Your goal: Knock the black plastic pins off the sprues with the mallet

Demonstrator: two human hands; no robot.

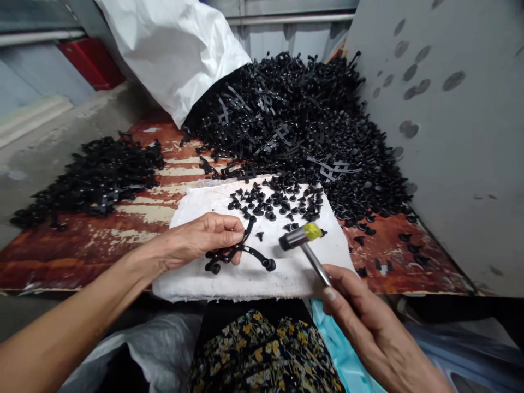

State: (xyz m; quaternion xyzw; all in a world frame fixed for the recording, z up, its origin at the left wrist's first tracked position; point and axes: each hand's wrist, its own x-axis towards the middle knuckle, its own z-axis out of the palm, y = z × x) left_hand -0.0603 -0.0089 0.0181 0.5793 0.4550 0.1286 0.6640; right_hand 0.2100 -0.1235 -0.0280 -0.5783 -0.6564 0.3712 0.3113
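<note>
Pinched between the thumb and fingers of my left hand (216,234) is a black plastic bracket with several curved arms (254,254). Round black caps show at the ends of its arms. My right hand (360,316) is wrapped round the metal handle of a small mallet (301,236). The mallet's head has one black end and one yellow end, and it is held above the white cloth pad (184,286), to the right of the bracket. Loose black plugs (270,207) with round heads lie on the far half of the pad. A single plug (259,236) sits between bracket and mallet.
A large heap of black plastic parts (278,120) covers the table's back and right. At the left is a smaller pile of brackets (94,174). A white sack (172,49) leans over the heap. A grey panel (450,153) borders the worn red-brown tabletop (409,267).
</note>
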